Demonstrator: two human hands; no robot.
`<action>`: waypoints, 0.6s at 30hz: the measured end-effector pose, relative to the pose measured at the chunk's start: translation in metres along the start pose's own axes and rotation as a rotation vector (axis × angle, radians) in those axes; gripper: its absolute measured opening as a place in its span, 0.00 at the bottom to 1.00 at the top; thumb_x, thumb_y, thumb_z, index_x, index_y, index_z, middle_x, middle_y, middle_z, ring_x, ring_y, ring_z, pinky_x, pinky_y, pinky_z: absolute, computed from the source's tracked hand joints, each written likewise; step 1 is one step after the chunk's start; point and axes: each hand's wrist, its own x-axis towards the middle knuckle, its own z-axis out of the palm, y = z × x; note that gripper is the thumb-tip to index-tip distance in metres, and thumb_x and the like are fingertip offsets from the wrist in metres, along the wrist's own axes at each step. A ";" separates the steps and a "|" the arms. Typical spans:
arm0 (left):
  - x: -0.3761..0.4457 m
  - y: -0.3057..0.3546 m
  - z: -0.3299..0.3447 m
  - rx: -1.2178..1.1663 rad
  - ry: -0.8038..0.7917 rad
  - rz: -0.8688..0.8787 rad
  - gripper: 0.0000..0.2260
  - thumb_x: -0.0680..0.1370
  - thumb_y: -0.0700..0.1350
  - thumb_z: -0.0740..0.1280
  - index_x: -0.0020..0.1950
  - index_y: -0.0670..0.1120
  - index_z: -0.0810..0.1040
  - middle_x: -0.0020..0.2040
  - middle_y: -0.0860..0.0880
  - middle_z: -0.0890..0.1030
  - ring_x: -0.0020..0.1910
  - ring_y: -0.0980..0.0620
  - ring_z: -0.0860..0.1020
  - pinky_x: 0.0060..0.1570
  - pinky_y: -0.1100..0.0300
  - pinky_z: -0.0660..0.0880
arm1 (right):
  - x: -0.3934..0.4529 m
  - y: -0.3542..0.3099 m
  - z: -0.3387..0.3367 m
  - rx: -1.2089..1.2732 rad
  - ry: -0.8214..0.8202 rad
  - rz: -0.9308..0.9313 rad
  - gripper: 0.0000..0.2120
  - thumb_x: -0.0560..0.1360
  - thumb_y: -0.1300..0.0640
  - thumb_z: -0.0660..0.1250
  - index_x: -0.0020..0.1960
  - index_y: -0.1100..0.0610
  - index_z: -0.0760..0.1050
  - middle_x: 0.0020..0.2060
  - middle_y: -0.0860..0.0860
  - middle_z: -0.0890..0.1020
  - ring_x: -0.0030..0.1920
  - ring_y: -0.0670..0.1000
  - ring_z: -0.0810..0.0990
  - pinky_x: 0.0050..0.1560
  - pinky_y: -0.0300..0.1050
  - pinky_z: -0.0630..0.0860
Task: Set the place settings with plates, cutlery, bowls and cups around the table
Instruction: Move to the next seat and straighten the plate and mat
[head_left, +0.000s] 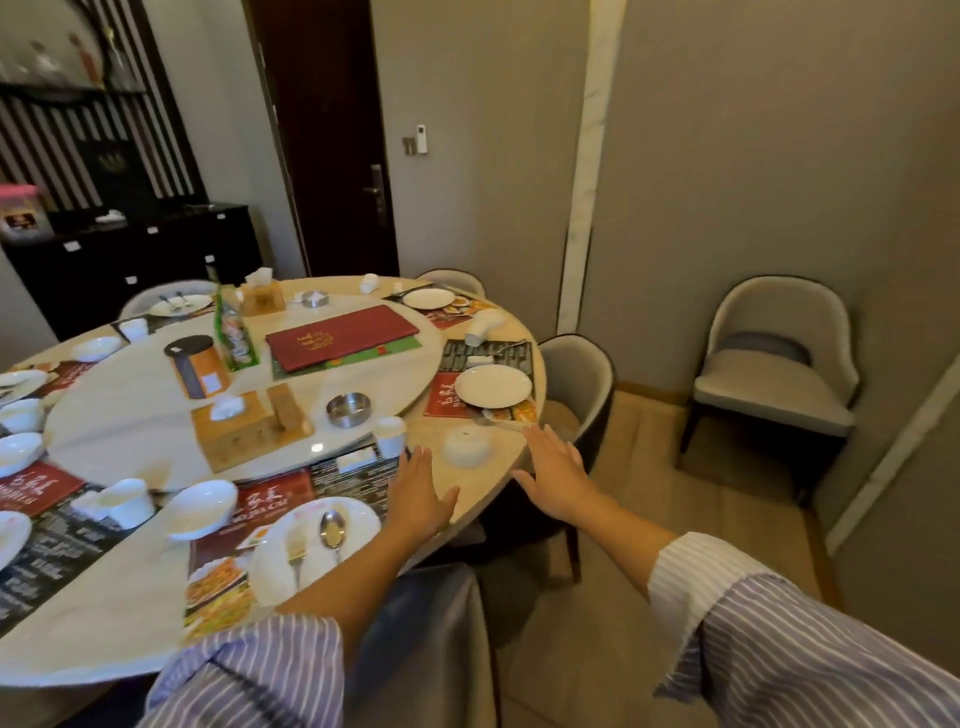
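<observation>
Two flat hands at the edge of a round table (470, 506), either side of an overturned bowl (466, 446).

The left hand (421, 493) lies over the table edge with fingers straight and spread, gripping nothing; the right hand (553, 470), likewise spread, reaches past the rim just right of the bowl. A white cup (390, 435) stands just left of the bowl; an empty plate (492, 385) rests beyond it on a placemat. Nearer than the bowl, left of the left hand, a second plate (317, 535) carries a fork (296, 553) and spoon (332, 530) (both lying across it).
</observation>
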 end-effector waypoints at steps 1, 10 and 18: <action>0.000 0.026 0.014 0.000 -0.007 0.002 0.36 0.76 0.55 0.66 0.77 0.43 0.55 0.78 0.43 0.56 0.77 0.44 0.52 0.73 0.47 0.57 | -0.010 0.024 -0.014 -0.009 0.014 0.009 0.34 0.80 0.47 0.60 0.79 0.54 0.47 0.79 0.50 0.50 0.78 0.52 0.45 0.76 0.55 0.46; 0.006 0.150 0.082 -0.034 -0.016 0.010 0.33 0.77 0.55 0.66 0.76 0.42 0.59 0.76 0.43 0.60 0.76 0.43 0.57 0.73 0.48 0.59 | -0.038 0.137 -0.070 0.062 0.067 0.073 0.31 0.79 0.50 0.62 0.78 0.54 0.53 0.78 0.50 0.56 0.78 0.52 0.50 0.76 0.53 0.49; 0.033 0.192 0.113 -0.192 0.038 -0.032 0.28 0.76 0.48 0.69 0.73 0.44 0.63 0.73 0.45 0.68 0.71 0.46 0.67 0.68 0.52 0.66 | -0.014 0.174 -0.090 0.239 0.127 0.101 0.27 0.80 0.52 0.62 0.76 0.54 0.59 0.74 0.50 0.65 0.75 0.51 0.60 0.75 0.51 0.60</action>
